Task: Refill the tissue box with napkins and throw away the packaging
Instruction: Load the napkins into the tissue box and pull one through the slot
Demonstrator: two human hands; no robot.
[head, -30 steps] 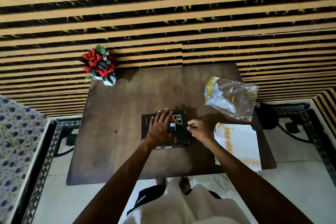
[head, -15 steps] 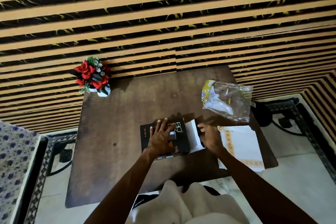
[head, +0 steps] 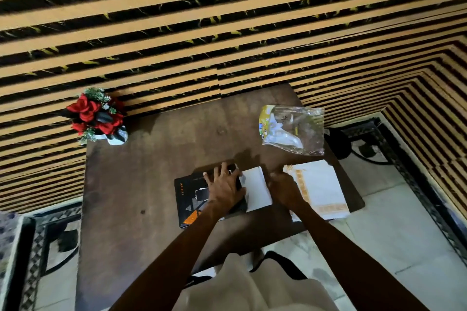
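One black tissue box [head: 192, 199] sits mid-table with the left hand [head: 223, 188] pressed flat on its lid, fingers spread; a white napkin stack [head: 256, 188] juts out at its 3 o'clock end — the right hand [head: 284, 189] touches that edge, grip impossible to tell. One clear plastic packaging bag [head: 294, 130] lies at 1 o'clock, one gold-trimmed white cloth [head: 321, 189] at 3, one red flower pot [head: 97, 116] at 10 — all on a dark wooden table [head: 141, 179] against a striped wall [head: 227, 20], pale tiled floor [head: 394, 242] below.

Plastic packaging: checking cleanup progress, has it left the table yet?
No, the clear plastic packaging lies on the table, beyond the right hand.
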